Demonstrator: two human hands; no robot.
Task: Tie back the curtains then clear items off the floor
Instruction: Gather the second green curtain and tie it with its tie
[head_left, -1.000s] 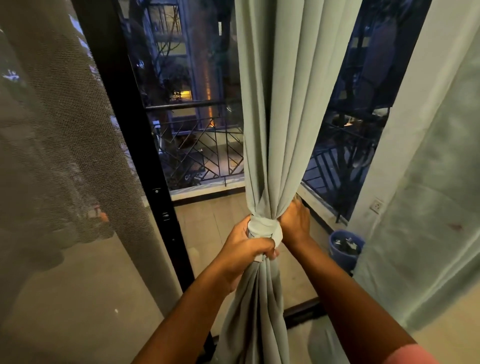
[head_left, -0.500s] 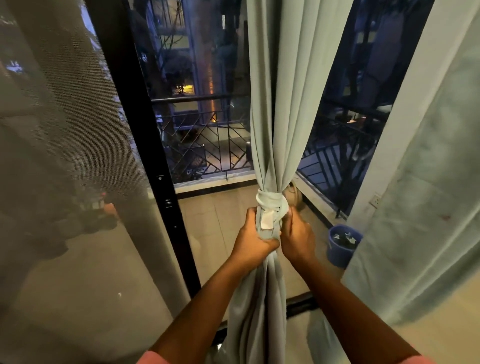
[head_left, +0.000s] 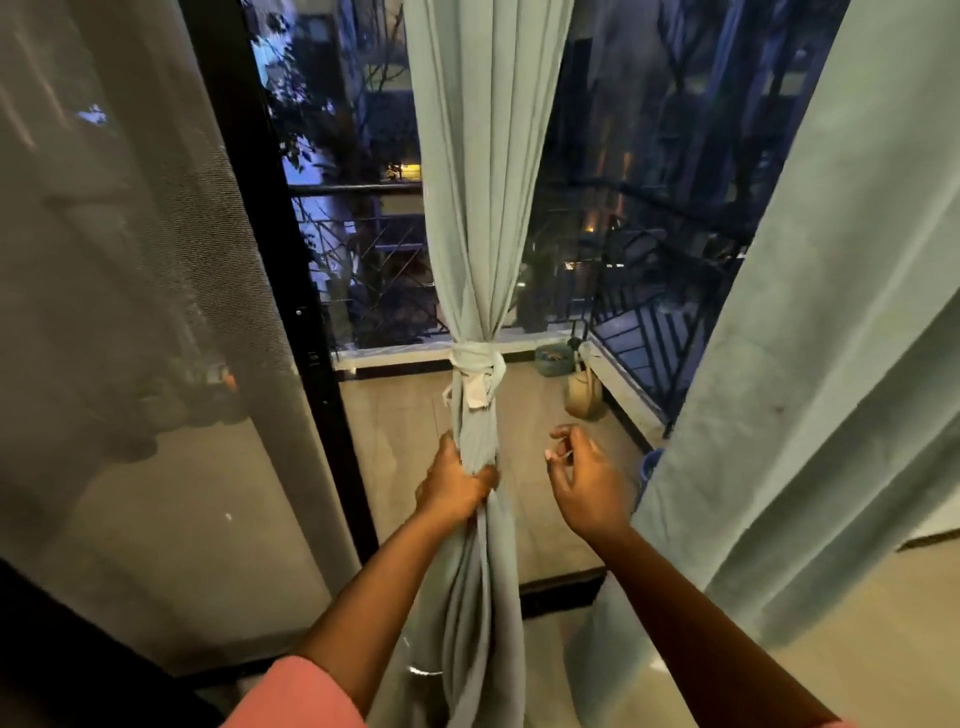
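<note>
The left hand (head_left: 457, 486) grips the gathered curtain (head_left: 475, 218) below the knot (head_left: 475, 364), fingers curled tight round the bunched cloth. The right hand (head_left: 584, 480) hovers just beside the curtain, apart from it, fingers loosely bent and holding nothing.

The curtain hangs in the middle of the open doorway, cinched by the knot with a short loose tail and a white tag (head_left: 476, 393) dangling under it. A second curtain (head_left: 831, 364) at the right edge of the doorway hangs loose and untied.

The step in hand looks like the finish of the first tie: the knot seems made, and the left hand is probably testing or steadying it. The next move likely calls for letting go and gathering the loose curtain on the right, then turning to the floor.

On the balcony floor (head_left: 415, 431), near its far right corner, sit a greenish bowl (head_left: 553, 359) and a tan jug (head_left: 584, 392); what the bowl holds is too dim to tell. A blue bucket (head_left: 648, 467) peeks out at the balcony's right edge, mostly hidden by the loose curtain, contents unseen.
</note>
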